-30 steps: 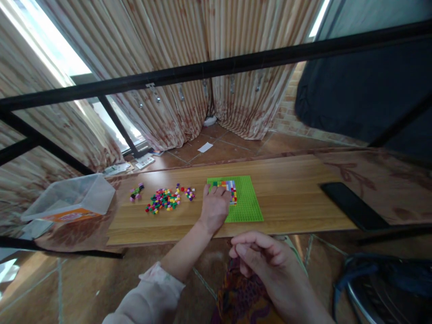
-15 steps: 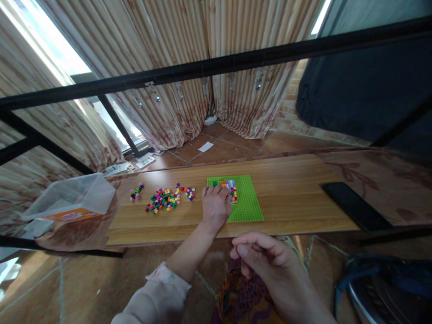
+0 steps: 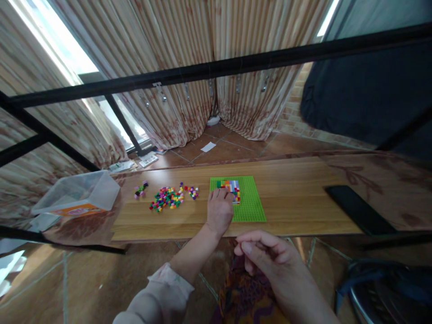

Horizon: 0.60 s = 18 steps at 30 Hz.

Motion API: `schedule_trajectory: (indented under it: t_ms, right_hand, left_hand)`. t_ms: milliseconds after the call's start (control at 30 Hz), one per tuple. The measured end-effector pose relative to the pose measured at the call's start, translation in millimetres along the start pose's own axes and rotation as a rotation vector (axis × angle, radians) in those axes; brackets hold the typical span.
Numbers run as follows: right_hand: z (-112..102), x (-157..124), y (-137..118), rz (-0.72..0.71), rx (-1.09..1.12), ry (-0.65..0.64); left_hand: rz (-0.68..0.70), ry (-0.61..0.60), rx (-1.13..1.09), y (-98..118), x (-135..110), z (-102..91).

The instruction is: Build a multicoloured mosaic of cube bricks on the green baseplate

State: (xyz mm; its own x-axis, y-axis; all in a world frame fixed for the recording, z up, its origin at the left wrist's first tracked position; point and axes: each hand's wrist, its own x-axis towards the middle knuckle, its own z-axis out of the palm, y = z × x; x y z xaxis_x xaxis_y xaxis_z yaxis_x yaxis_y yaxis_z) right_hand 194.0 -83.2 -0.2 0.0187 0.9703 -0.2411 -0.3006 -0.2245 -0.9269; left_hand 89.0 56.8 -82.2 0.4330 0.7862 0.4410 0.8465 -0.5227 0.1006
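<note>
Head view: left hand [image 3: 220, 210], grip hidden, crowding centre-frame bricks [image 3: 233, 185], could dislodge some; right hand [image 3: 276, 265], lower right, curled, grip unclear.

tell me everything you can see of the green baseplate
The green baseplate is a thin, bright, four-sided sheet covered in small studs, plastic by its look. It lies flat on the wood-grain tabletop, nearer its front edge. Multicoloured bricks sit on its far left part; its right side and front strip show bare studs. The left hand hides part of its left side.
</note>
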Motion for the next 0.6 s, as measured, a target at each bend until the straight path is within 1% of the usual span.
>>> schedule_trajectory:
  t_ms: [100,267,433,600]
  right_hand:
    - [-0.6,-1.1,0.0,0.014,-0.028,0.003]
    - [-0.7,-4.0,1.0,-0.011,-0.073,0.002]
    - [-2.0,-7.0,3.3,-0.054,-0.134,0.037]
    - [-3.5,-10.4,4.6,-0.059,-0.199,0.078]
  left_hand:
    - [-0.007,-0.033,-0.005,-0.2,-1.1,-1.0]
    - [-0.002,-0.019,-0.086,-0.8,-8.7,-2.6]
    - [0.005,-0.052,-0.180,-5.1,-12.5,-3.3]
    - [0.031,-0.062,-0.261,-11.9,-18.1,-6.7]
